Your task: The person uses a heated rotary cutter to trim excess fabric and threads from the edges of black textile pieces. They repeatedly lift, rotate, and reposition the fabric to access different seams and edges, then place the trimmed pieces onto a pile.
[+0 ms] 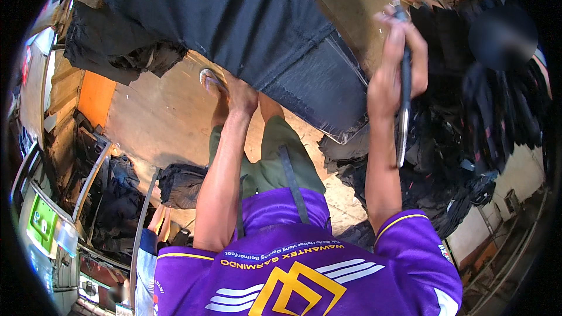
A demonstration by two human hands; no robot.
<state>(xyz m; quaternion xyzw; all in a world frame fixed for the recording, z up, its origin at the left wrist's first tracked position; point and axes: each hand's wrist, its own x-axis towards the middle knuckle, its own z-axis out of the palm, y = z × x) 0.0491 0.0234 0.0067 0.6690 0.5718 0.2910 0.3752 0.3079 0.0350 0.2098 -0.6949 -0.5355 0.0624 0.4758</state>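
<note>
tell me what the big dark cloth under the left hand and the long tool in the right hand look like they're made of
Dark cloth: likely heavy denim, matte, with stitched seams along its edge. Long tool: seemingly metal, a dark shaft with a shiny silvery lower end; the exact metal can't be told.

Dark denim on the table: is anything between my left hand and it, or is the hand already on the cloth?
Nothing visible stands between them. The left hand rests at the near edge of the dark denim, seemingly touching it. The right hand is off to the side, gripping a slim dark tool held upright.
</note>
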